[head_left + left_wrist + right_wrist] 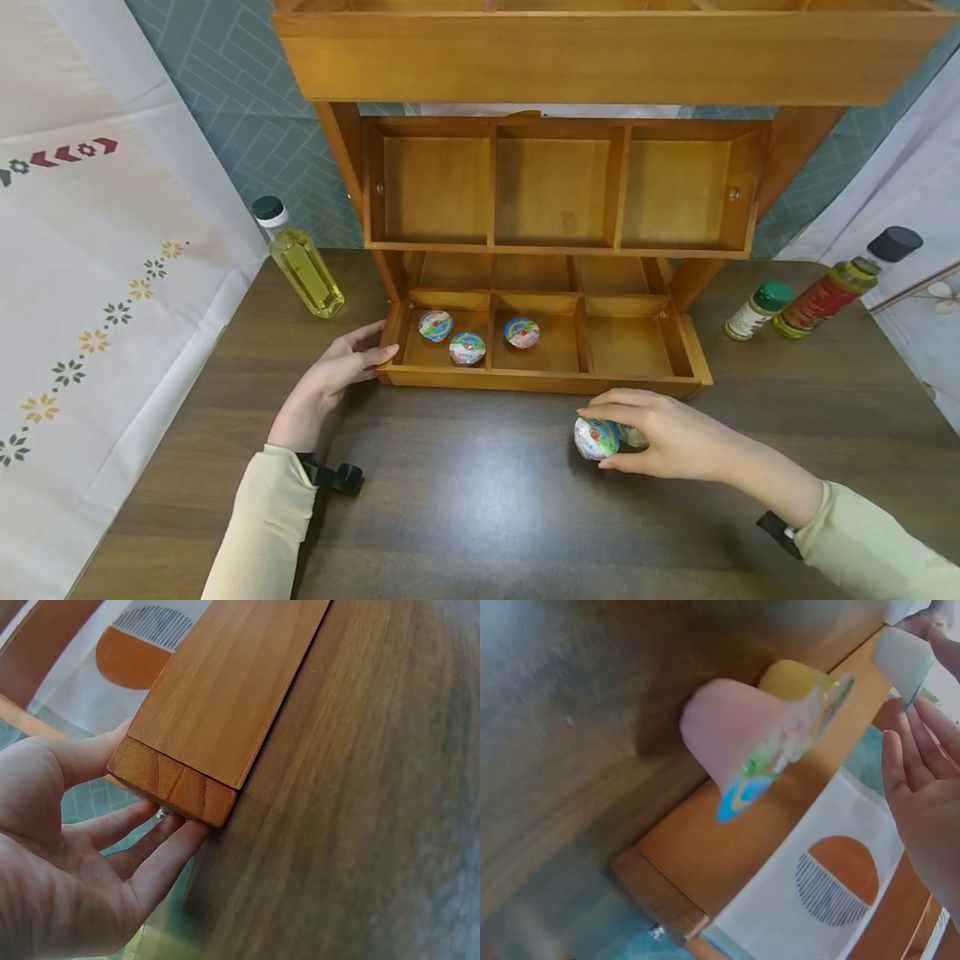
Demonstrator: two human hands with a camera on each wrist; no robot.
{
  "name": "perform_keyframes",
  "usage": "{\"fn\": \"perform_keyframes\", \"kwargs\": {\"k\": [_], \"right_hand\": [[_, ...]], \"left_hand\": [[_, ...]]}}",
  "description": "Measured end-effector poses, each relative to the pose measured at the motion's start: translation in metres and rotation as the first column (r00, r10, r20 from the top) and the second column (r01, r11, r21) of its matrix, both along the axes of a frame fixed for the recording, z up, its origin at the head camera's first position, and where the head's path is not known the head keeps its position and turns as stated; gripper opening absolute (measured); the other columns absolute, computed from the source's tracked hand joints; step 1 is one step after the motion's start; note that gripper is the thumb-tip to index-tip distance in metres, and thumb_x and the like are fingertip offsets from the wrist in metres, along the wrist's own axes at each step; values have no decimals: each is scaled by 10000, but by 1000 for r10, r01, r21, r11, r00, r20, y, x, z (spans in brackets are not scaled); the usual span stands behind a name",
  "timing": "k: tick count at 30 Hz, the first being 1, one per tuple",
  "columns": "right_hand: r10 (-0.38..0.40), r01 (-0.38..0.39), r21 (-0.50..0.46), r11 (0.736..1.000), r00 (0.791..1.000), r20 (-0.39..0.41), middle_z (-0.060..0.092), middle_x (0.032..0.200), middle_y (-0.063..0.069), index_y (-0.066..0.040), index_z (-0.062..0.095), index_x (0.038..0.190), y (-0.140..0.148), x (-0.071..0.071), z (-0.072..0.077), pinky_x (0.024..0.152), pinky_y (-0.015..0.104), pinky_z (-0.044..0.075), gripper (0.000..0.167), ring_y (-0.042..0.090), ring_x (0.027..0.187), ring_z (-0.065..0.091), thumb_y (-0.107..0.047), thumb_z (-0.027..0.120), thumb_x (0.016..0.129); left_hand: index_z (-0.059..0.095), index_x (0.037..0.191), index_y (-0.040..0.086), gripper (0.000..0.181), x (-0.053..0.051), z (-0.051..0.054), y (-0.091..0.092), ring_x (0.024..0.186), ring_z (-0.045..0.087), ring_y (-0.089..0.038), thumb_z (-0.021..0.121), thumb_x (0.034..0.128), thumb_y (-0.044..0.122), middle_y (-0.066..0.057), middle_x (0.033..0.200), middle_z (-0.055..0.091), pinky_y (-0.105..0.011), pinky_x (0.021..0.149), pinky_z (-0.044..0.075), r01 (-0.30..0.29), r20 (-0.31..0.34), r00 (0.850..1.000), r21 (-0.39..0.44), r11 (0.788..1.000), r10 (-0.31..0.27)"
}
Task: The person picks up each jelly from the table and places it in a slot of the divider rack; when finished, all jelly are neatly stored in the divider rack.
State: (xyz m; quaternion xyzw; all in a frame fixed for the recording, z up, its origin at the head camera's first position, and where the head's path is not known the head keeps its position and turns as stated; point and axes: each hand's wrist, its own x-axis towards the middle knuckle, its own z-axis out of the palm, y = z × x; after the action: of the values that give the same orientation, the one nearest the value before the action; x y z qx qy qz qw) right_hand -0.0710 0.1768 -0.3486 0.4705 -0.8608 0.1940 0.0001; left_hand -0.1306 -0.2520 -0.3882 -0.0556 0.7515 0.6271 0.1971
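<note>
My left hand (335, 367) holds the front left corner of the wooden rack (525, 380). In the left wrist view, its thumb lies on one side of the corner and the fingers on the other. In front of the rack, my right hand (652, 433) grips a small jelly cup (596, 438) with a printed foil lid, between thumb and fingers. The right wrist view shows this cup as whitish; a pink jelly cup (724, 727) and a yellow one (791, 679) are nearer the wrist. Two jelly cups (436, 326) sit in the rack's bottom left compartment, and one (521, 332) in the middle compartment.
An oil bottle (306, 267) stands left of the rack. To its right are a green-capped seasoning jar (752, 315) and a red-labelled bottle (828, 292). The rack's upper tiers (555, 58) overhang the bottom one. A brown tabletop (465, 500) lies beneath everything.
</note>
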Motion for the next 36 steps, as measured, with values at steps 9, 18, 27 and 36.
{"fn": "perform_keyframes", "kwargs": {"k": [9, 18, 27, 36], "right_hand": [[-15, 20, -88, 996, 998, 54, 590, 1134, -19, -93, 628, 1181, -1, -20, 16, 709, 285, 540, 514, 100, 925, 594, -205, 817, 716], [-106, 119, -145, 982, 990, 90, 623, 1094, -36, -98, 659, 1127, -8, -44, 25, 737, 320, 539, 477, 111, 903, 610, -234, 828, 703], [-282, 303, -138, 943, 947, 152, 641, 1054, 2, -94, 649, 1151, -27, -61, 17, 749, 359, 507, 512, 150, 891, 599, -279, 824, 707], [-418, 441, -52, 896, 876, 239, 636, 1008, 77, -15, 617, 1188, -44, -76, 1, 732, 354, 518, 550, 232, 875, 606, -294, 790, 746]], "left_hand": [[205, 1490, 67, 707, 0, 1, 2, 1275, 357, -330, 597, 918, 201, -136, 1526, 206, -534, 1055, 290, 9, -3, 1000, 6, 1000, -9], [204, 1491, 69, 694, 1, 2, 2, 1244, 388, -312, 584, 923, 191, -139, 1527, 205, -527, 1055, 294, 18, -10, 1000, 0, 1000, -18], [214, 1488, 70, 699, 1, 1, 1, 1241, 393, -312, 595, 919, 210, -147, 1516, 225, -526, 1049, 304, 8, -9, 1000, -4, 1000, -8], [228, 1486, 77, 699, 2, 2, 1, 1245, 394, -313, 605, 914, 216, -124, 1526, 207, -524, 1050, 304, 8, -11, 1000, -2, 1000, -8]]}}
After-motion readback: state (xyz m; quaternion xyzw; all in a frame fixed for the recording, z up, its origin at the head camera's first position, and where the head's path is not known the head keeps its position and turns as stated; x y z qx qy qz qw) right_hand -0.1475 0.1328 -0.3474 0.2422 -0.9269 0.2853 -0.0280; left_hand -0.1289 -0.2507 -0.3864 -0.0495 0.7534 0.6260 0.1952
